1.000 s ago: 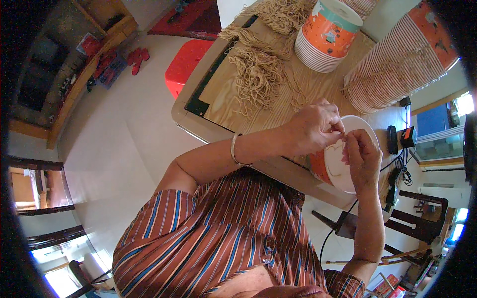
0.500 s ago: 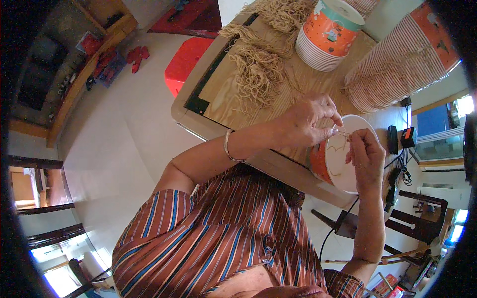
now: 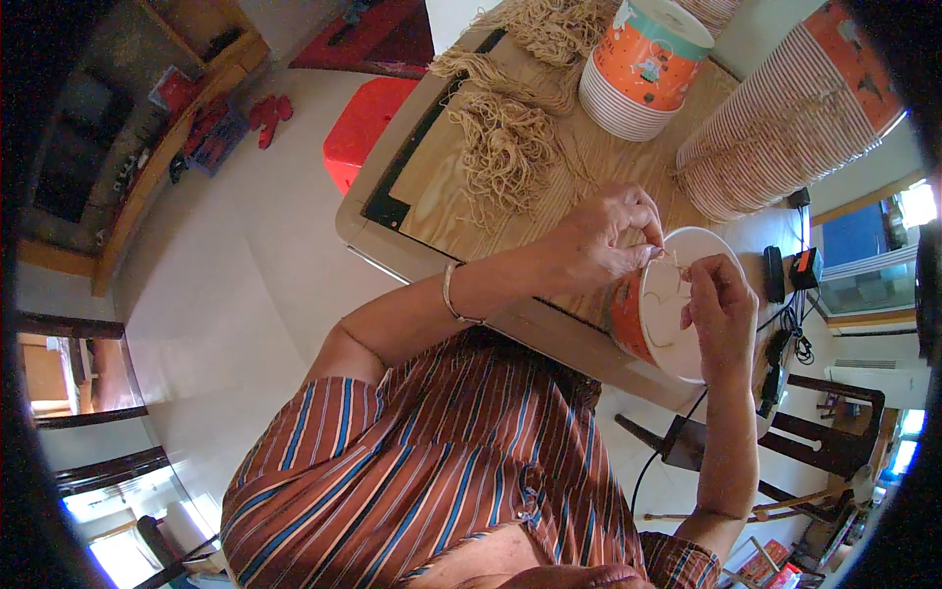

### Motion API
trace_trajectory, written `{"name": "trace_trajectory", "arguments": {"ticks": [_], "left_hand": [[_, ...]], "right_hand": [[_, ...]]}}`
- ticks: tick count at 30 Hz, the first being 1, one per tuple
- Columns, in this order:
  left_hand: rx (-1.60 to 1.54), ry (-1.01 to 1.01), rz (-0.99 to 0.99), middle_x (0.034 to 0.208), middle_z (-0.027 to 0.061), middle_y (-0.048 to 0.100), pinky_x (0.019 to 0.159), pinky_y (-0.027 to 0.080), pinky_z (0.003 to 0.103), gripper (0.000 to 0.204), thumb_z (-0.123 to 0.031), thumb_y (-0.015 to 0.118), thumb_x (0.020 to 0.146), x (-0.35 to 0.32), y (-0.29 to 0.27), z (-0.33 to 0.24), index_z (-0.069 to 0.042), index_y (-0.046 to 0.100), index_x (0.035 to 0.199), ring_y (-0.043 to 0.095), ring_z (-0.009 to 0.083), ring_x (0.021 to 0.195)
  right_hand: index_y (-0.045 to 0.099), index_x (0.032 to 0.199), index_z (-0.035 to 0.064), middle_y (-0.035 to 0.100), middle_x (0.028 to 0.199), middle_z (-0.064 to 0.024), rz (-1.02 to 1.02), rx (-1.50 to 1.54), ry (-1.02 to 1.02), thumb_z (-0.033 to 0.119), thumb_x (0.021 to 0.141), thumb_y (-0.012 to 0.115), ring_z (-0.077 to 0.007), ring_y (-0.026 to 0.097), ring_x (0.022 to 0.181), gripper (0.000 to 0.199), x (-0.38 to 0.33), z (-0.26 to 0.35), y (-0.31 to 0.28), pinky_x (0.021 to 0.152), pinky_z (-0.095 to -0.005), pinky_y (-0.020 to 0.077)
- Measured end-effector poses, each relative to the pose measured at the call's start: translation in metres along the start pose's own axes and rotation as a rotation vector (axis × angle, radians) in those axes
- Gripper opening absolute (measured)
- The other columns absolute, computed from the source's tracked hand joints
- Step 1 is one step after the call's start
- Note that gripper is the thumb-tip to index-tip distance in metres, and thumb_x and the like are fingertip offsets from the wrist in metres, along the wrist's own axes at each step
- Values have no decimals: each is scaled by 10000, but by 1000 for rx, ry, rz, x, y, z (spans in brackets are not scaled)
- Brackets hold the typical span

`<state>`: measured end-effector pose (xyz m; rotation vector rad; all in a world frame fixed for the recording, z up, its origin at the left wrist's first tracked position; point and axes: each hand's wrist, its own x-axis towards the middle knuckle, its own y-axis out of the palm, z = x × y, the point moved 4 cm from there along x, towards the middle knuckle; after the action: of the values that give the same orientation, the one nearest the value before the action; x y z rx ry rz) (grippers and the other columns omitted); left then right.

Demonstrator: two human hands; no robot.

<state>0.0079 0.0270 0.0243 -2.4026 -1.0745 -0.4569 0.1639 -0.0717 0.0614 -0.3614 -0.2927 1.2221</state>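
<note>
The near wall of the paper bucket [image 3: 640, 319] is covered by the right hand [image 3: 721, 309], and its rim is partly hidden by the left hand [image 3: 608, 236]. The string [image 3: 669, 257] pinched between the fingertips is too thin to be followed. The far stack of buckets [image 3: 785, 108] is cut off by the picture's dark rim

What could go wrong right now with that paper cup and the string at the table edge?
The orange paper cup sits tilted past the table edge, steadied only by the two hands, so a slip could drop it. The left hand and right hand pinch a thin string at the rim; pulling hard might tear it. An elbow could also brush the loose string bundles off the table.
</note>
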Motion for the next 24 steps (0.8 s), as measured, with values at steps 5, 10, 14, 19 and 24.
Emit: {"name": "trace_trajectory", "arguments": {"ticks": [5, 10, 14, 19, 24], "left_hand": [[-48, -20, -38, 998, 74, 572, 811, 487, 337, 98, -77, 686, 796, -2, 2, 2, -41, 658, 883, 564, 232, 984], [-53, 12, -17, 1048, 56, 554, 908, 446, 339, 97, -68, 695, 806, -3, 5, 7, -82, 655, 894, 547, 197, 1049], [0, 96, -22, 1043, 63, 556, 909, 450, 344, 95, -64, 706, 807, -2, 5, 6, -83, 653, 883, 561, 209, 1035], [-5, 106, -28, 1041, 70, 561, 893, 465, 341, 116, -46, 711, 796, -2, 6, 5, -83, 651, 888, 574, 218, 1021], [7, 123, -18, 1037, 74, 563, 881, 470, 343, 126, -52, 709, 797, -2, 8, 1, -81, 643, 900, 578, 221, 1016]], "right_hand": [[589, 838, 18, 580, 751, -14, -12, 12, -27, 65, 926, 572, -60, 507, 554, 101, -3, 2, -3, 469, -222, 436], [579, 857, 24, 563, 773, -12, -58, 67, -74, 59, 927, 570, -58, 510, 582, 78, -3, 0, -5, 487, -219, 440], [555, 876, 28, 554, 783, -24, -87, 83, -76, 66, 933, 552, -58, 504, 590, 68, -5, 1, -3, 501, -217, 442], [522, 887, 35, 532, 745, -21, -116, 61, -147, 84, 951, 512, -63, 488, 566, 81, -8, -1, -1, 478, -221, 431], [492, 905, 53, 499, 695, -19, -143, 11, -188, 108, 973, 466, -70, 461, 524, 92, -13, 4, 1, 426, -228, 403]]}}
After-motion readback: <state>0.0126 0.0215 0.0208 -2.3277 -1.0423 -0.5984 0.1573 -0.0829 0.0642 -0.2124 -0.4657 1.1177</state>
